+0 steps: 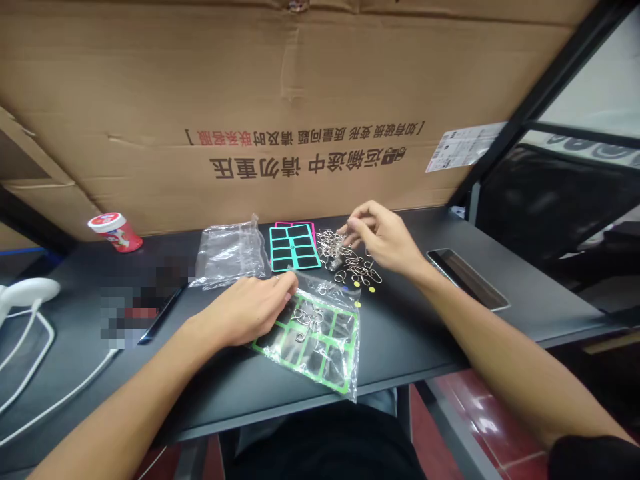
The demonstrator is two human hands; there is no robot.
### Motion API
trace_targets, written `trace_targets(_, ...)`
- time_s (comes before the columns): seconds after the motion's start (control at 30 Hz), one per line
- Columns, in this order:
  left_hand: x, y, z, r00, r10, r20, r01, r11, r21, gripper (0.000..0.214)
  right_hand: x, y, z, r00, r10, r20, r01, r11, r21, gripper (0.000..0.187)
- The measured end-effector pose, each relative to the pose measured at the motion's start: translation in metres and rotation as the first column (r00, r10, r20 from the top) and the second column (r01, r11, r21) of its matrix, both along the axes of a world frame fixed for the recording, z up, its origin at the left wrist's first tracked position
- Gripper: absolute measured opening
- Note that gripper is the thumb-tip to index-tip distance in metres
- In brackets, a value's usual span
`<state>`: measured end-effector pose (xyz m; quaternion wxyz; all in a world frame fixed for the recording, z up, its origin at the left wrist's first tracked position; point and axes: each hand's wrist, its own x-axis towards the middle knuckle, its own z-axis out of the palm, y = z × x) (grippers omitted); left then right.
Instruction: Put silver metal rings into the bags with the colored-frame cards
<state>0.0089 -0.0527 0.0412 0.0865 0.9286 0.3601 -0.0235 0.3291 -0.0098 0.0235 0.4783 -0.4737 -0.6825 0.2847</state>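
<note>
On the dark desk [400, 343], the hands stand apart: the right hand [377, 237] pinches above a heap of wire puzzle pieces [360, 270], perhaps holding one, while the left hand [250, 310] rests on a clear plastic bag [345, 317] with a green-framed card.

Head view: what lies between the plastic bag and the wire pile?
The head view shows a teal-framed black card between the plastic bag and the wire pile.

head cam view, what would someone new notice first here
A big cardboard carton with upside-down Chinese print fills the top, behind the dark desk. At centre, the right hand hovers over a heap of bent metal wire pieces, while the left hand rests on a clear plastic bag holding a green-edged card.
</note>
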Motion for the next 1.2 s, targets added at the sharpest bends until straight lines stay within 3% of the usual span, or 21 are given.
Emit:
trace_targets(0.1, -0.001, 0.001, -0.001, 1.000, -0.003, 0.008, 0.003, 1.000, -0.006, 0.025, 0.008, 0.005, 0.002, 0.996, -0.063, -0.070, 0.068, 0.996, 0.063, 0.042)
trace_targets(0.23, 0.000, 0.000, 0.001, 1.000, -0.017, -0.014, 0.017, 1.000, 0.022, 0.026, 0.011, 0.001, 0.007, 0.971, -0.011, 0.240, -0.013, 0.995, 0.099, 0.032)
trace_targets(0.33, 0.001, -0.001, 0.003, 0.999, -0.027, -0.034, 0.028, 0.999, 0.043, 0.027, 0.011, -0.005, 0.011, 0.854, 0.222, 0.471, -0.250, 0.968, -0.004, 0.030)
trace_targets(0.4, 0.001, -0.002, 0.004, 0.999, -0.033, -0.033, 0.035, 0.998, 0.044, 0.029, 0.010, -0.006, 0.012, 0.722, 0.418, 0.551, -0.407, 0.901, -0.150, 0.031)
trace_targets(0.5, 0.001, -0.002, 0.004, 0.999, -0.037, -0.028, 0.038, 0.998, 0.049, 0.031, 0.009, -0.004, 0.009, 0.599, 0.493, 0.630, -0.457, 0.858, -0.237, 0.028)
trace_targets(0.73, 0.000, -0.001, 0.003, 0.999, -0.029, -0.014, 0.030, 0.999, 0.034, 0.030, 0.008, -0.002, 0.004, 0.611, 0.478, 0.630, -0.391, 0.875, -0.286, 0.011)
trace_targets(0.87, 0.000, -0.001, 0.001, 1.000, -0.027, -0.002, 0.027, 0.999, 0.034, 0.032, 0.010, -0.004, 0.006, 0.641, 0.438, 0.630, -0.366, 0.896, -0.251, 0.014)
trace_targets(1.2, 0.001, -0.002, 0.003, 1.000, -0.005, -0.014, 0.005, 1.000, 0.028, 0.030, 0.006, 0.001, -0.003, 0.601, 0.380, 0.703, -0.418, 0.899, -0.128, 0.019)
